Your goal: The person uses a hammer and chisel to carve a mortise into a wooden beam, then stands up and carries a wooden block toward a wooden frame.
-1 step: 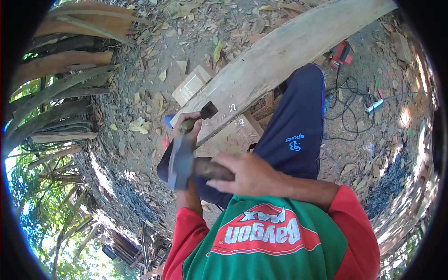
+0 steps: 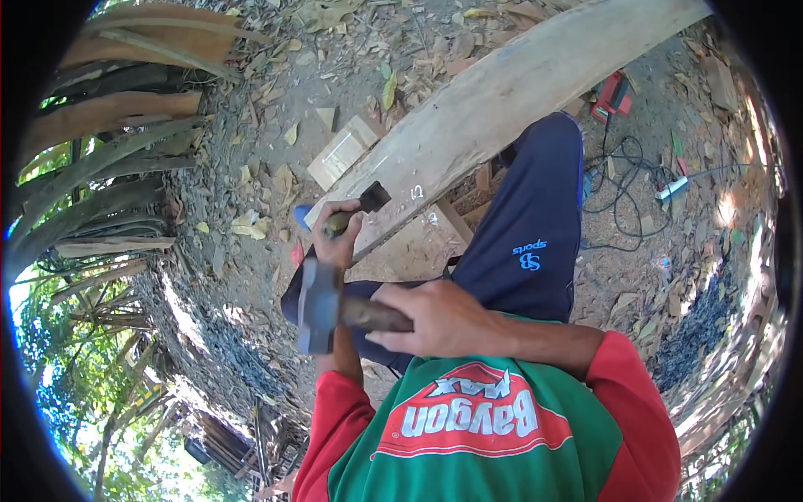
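Hammer [image 2: 318,306] with heavy grey head is in the right hand [image 2: 443,320], whose fingers are closed around its dark handle. In the view, the head of it covers a part of the left wrist, and I cannot tell how high it is above. The left hand [image 2: 336,251] is curled around the greenish handle of a chisel-like tool [image 2: 336,223], at the near end of a long wooden plank [image 2: 510,96]. Just beyond these fingers is a dark square shape; I cannot tell if it is a blade or a hole. Small white marks are beside it. One pale wood block [image 2: 345,153] lies next to the plank, on the leaf-covered ground [image 2: 276,92].
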Action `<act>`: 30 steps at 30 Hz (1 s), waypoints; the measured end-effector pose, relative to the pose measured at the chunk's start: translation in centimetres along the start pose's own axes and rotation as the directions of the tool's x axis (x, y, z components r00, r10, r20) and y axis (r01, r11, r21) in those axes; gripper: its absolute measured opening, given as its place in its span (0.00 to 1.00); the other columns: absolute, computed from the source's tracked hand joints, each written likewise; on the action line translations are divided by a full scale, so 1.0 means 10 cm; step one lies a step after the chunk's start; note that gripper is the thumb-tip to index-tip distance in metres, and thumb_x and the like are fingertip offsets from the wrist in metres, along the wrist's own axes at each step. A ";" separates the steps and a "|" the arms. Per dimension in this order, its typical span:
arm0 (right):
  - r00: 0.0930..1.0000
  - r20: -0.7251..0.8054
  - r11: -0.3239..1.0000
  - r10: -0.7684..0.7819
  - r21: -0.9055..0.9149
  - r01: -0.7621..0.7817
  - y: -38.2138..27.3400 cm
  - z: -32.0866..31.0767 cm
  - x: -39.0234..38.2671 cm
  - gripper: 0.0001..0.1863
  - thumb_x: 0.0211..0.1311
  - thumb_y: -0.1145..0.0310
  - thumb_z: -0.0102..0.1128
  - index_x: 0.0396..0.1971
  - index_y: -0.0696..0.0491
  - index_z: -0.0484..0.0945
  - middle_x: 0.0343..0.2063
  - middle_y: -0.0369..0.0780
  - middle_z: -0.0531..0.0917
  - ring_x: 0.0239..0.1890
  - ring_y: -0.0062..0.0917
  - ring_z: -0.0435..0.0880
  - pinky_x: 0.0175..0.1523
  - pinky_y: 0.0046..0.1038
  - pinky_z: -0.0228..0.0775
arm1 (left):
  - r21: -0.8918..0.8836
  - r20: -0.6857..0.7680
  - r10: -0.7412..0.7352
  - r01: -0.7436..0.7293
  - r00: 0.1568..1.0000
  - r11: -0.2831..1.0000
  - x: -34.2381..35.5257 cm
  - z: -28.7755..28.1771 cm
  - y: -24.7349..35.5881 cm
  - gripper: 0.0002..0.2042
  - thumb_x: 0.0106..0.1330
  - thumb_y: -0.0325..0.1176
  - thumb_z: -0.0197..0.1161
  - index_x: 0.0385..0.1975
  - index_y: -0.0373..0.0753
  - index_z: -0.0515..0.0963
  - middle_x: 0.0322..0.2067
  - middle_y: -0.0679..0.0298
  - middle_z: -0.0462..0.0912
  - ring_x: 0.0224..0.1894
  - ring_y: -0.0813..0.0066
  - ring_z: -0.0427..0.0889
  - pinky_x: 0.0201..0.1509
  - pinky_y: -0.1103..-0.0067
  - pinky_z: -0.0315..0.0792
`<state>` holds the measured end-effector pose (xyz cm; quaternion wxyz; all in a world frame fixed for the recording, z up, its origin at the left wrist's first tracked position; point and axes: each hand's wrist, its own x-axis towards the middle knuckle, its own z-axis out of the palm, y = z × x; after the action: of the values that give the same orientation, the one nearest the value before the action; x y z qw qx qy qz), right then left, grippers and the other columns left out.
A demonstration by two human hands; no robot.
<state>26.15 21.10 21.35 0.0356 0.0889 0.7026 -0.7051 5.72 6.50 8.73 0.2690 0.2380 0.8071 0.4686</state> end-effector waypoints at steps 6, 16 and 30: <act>0.985 0.129 0.992 -0.113 -0.034 0.118 0.10 0.14 0.14 0.20 0.59 0.53 0.65 0.38 0.54 0.74 0.19 0.46 0.80 0.23 0.46 0.82 0.29 0.43 0.72 | 0.099 0.010 -0.033 0.032 0.999 0.995 0.16 0.08 0.06 0.07 0.58 0.22 0.65 0.36 0.35 0.79 0.37 0.63 0.84 0.40 0.78 0.81 0.48 0.80 0.74; 0.952 0.055 0.953 -0.301 -0.008 0.301 -0.29 -0.27 0.41 0.23 0.58 0.49 0.64 0.34 0.55 0.70 0.18 0.46 0.79 0.22 0.43 0.83 0.26 0.41 0.74 | 0.127 -0.003 0.005 -0.005 1.000 0.992 0.19 0.10 -0.07 0.06 0.58 0.23 0.66 0.34 0.34 0.78 0.36 0.62 0.84 0.39 0.79 0.80 0.47 0.80 0.74; 0.999 0.016 0.921 0.044 -0.388 -0.034 0.45 -0.12 0.47 0.22 0.57 0.53 0.64 0.39 0.57 0.74 0.18 0.51 0.81 0.23 0.48 0.83 0.30 0.45 0.74 | 0.114 0.078 0.079 -0.088 0.994 0.990 0.24 0.05 -0.11 0.07 0.57 0.22 0.67 0.34 0.35 0.77 0.34 0.63 0.83 0.37 0.78 0.80 0.43 0.80 0.74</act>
<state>22.37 22.63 16.05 0.0752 0.0853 0.8258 -0.5523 4.09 7.88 7.04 0.2639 0.3039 0.8122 0.4223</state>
